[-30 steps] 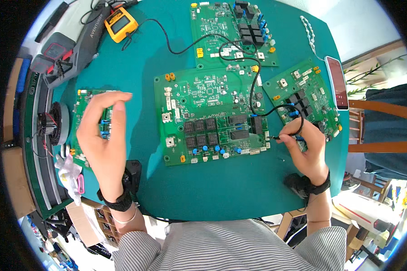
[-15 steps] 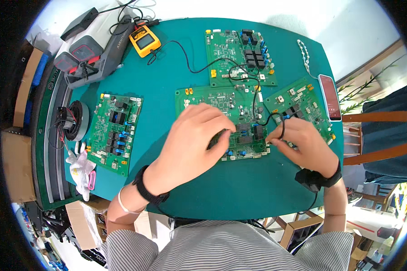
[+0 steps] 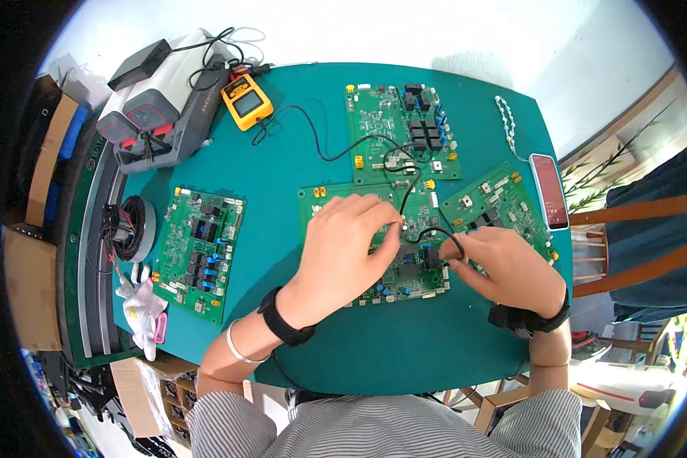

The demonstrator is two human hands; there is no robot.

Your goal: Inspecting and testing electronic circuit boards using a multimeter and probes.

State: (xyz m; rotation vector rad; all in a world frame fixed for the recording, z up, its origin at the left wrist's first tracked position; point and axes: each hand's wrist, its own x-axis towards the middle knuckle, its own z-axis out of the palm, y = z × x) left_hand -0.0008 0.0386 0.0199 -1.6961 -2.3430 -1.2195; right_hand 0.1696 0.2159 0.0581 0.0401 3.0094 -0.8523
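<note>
A green circuit board (image 3: 332, 202) lies at mid-table beneath both my hands, its lower part set with black and blue components. My left hand (image 3: 347, 240) reaches over its left half with thumb and forefinger closed near its middle; whatever sits between the fingertips is too small to name. From the right, my right hand (image 3: 504, 263) pinches the black cable (image 3: 318, 153) near its end, beside the board's black block components. That cable loops back across the boards to a yellow handheld meter (image 3: 246, 103) at the far left.
Other green boards lie behind (image 3: 378, 114), to the right (image 3: 504, 202) and at left (image 3: 177, 248). A phone (image 3: 549, 192) and a white beaded cord (image 3: 505, 122) are at the right edge. A grey-white machine (image 3: 156, 107), a round black coil (image 3: 135, 229) and white gloves (image 3: 140, 313) line the left.
The table and boards sit lower in the picture. My left thumb and forefinger have moved up the board slightly, while my right hand keeps its pinch near the black blocks.
</note>
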